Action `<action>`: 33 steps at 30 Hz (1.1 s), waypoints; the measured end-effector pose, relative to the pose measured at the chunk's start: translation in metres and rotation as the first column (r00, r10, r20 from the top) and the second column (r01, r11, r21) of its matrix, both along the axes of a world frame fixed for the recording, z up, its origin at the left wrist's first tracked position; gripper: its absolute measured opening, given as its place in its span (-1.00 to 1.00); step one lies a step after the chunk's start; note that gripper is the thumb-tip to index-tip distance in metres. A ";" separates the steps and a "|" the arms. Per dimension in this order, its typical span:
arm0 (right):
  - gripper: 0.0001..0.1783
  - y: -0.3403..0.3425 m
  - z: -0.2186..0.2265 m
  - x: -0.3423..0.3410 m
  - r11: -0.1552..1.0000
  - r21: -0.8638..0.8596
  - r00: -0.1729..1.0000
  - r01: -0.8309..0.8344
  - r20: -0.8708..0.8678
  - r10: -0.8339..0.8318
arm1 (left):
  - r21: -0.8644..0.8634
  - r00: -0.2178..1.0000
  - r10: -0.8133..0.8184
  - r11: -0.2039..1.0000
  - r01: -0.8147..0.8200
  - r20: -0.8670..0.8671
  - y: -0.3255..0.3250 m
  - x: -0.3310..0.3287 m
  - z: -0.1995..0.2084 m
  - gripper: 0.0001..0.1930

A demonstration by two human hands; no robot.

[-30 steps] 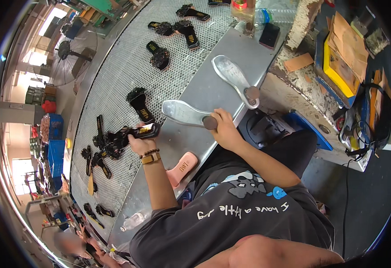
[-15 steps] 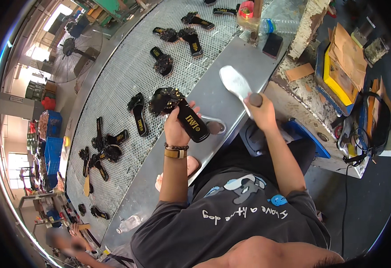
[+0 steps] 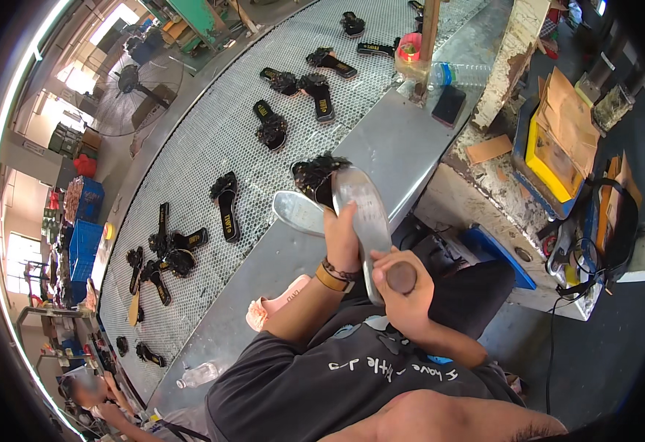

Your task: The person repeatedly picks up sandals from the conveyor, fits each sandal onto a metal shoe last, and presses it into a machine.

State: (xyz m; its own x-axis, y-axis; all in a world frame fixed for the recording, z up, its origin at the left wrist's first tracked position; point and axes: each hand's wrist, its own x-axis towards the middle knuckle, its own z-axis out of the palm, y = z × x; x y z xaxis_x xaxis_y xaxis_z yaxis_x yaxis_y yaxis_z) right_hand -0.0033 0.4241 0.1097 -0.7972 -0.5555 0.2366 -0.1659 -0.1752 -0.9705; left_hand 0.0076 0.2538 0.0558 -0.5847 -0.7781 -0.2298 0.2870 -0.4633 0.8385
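Observation:
My left hand (image 3: 342, 237) grips a black slipper (image 3: 320, 177) with a ruffled upper, partly hidden behind a shiny metal sole-shaped plate (image 3: 364, 197). My right hand (image 3: 413, 300) is closed round that plate's heel end, where a round brown knob (image 3: 401, 278) shows. The plate lies over the slipper's sole; whether the two touch, I cannot tell. Just left of my left hand, a second rounded metal plate (image 3: 296, 211) sits above the grey metal bench (image 3: 245, 276). A pink slipper (image 3: 284, 300) lies by my left forearm.
Several black slippers (image 3: 228, 210) are spread over the mesh-topped table (image 3: 190, 158). A phone (image 3: 449, 105) and a plastic bottle (image 3: 461, 74) lie at the bench's far end. At right stands a yellow-and-blue tray (image 3: 547, 166) with brown sheets. Another person (image 3: 94, 394) sits lower left.
My right hand has brought the metal plate left and nearer, over the slipper. My left hand has moved right and turned the slipper; its sole is now mostly covered.

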 end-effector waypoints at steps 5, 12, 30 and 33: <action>-0.83 0.041 0.008 -0.010 0.991 -0.024 0.989 -0.134 -0.060 0.132 | 0.200 0.918 -0.353 0.901 0.386 -0.182 -0.023 0.011 0.018 -0.30; -0.86 0.033 -0.011 -0.022 0.998 -0.062 0.991 0.021 -0.128 -0.029 | 0.147 0.844 -0.513 0.833 0.533 -0.153 0.073 0.004 0.035 -0.59; -0.10 0.106 -0.052 -0.027 0.926 0.372 0.997 0.065 0.002 -0.071 | -0.304 0.741 -0.671 0.712 0.633 -0.028 0.121 0.006 -0.001 -0.18; -0.17 0.113 -0.024 -0.044 0.992 0.031 0.866 0.125 0.484 -0.125 | -0.566 0.609 -0.793 0.495 0.659 0.016 0.112 -0.005 0.013 -0.13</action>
State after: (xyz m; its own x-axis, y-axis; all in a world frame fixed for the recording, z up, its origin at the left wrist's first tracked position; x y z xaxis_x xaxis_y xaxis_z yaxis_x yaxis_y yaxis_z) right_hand -0.0473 0.5371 0.0858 -0.8745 -0.4435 -0.1964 0.3040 -0.1857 -0.9344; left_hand 0.0031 0.3660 0.0689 -0.9703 -0.0029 0.2418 0.2392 -0.1592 0.9578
